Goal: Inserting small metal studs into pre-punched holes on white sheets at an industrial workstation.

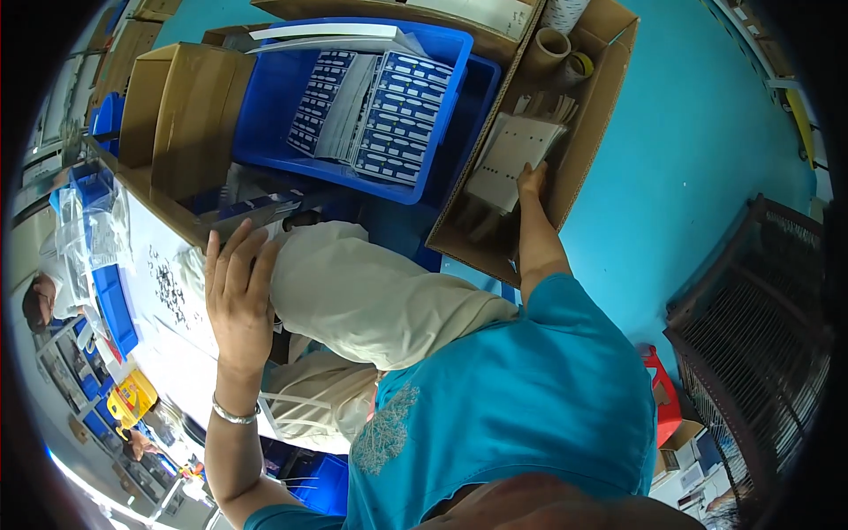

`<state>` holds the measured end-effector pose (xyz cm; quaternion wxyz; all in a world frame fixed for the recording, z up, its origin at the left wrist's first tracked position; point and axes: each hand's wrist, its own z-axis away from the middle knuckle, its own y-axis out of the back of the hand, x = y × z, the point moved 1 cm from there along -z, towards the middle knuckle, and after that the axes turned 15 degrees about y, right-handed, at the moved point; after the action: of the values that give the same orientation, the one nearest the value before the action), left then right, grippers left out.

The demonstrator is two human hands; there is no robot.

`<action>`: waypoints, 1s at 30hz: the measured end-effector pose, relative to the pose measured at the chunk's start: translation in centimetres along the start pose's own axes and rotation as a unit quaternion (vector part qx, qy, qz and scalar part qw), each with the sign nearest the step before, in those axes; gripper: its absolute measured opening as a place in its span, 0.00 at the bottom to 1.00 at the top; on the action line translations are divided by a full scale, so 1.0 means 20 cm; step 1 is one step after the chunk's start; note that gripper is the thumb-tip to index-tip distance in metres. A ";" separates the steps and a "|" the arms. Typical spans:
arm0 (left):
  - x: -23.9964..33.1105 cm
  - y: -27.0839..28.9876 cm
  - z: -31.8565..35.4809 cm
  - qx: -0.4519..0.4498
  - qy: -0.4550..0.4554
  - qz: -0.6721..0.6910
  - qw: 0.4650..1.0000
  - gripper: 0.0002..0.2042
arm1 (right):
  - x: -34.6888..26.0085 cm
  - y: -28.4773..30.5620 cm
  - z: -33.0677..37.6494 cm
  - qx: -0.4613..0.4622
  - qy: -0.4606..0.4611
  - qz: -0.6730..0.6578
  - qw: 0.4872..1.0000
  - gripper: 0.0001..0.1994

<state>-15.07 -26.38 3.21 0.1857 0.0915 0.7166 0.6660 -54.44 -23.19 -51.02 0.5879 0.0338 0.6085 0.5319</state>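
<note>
My right hand (532,181) reaches down into a long open cardboard box (594,146) on the right. Its fingers are closed on the near edge of a stack of off-white sheets (512,159) with rows of small dark holes. My left hand (237,287), with a silver bangle at the wrist, lies at the edge of the white table beside my knee. Its fingers are stretched out and slightly apart, and no object shows in them. Just beyond its fingertips is the lower edge of a brown carton (199,124); whether they touch it, I cannot tell.
A blue tub (455,97) holds rows of blue-and-white printed cartons (402,115). Cardboard rolls (546,51) stand at the box's far end. Small black pieces (166,284) lie scattered on the white table (155,336). At right are a dark slatted chair (751,327) and a red stool (664,397).
</note>
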 end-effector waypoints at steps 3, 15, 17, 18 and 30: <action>0.00 0.03 0.01 -0.017 -0.006 0.006 1.000 0.17 | 0.00 -0.07 -0.03 -0.034 -0.004 -0.001 0.999 0.21; 0.00 0.02 -0.01 -0.048 -0.021 0.021 0.998 0.11 | 0.17 -0.16 -0.14 -0.061 -0.015 0.000 0.998 0.24; 0.01 0.03 -0.01 -0.054 -0.012 0.013 0.998 0.10 | 0.15 -0.17 -0.12 -0.061 -0.013 -0.023 0.998 0.23; 0.00 0.02 -0.01 -0.057 -0.013 0.012 0.998 0.10 | 0.13 -0.18 -0.11 -0.064 -0.019 -0.023 0.998 0.23; 0.01 0.03 -0.01 -0.091 0.003 0.018 0.996 0.12 | 0.27 -0.31 -0.14 -0.086 -0.034 -0.077 0.993 0.21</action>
<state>-15.28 -26.41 3.70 0.1787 0.0852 0.6522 0.7317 -54.53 -23.97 -59.55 0.6482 -0.0452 0.5407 0.5342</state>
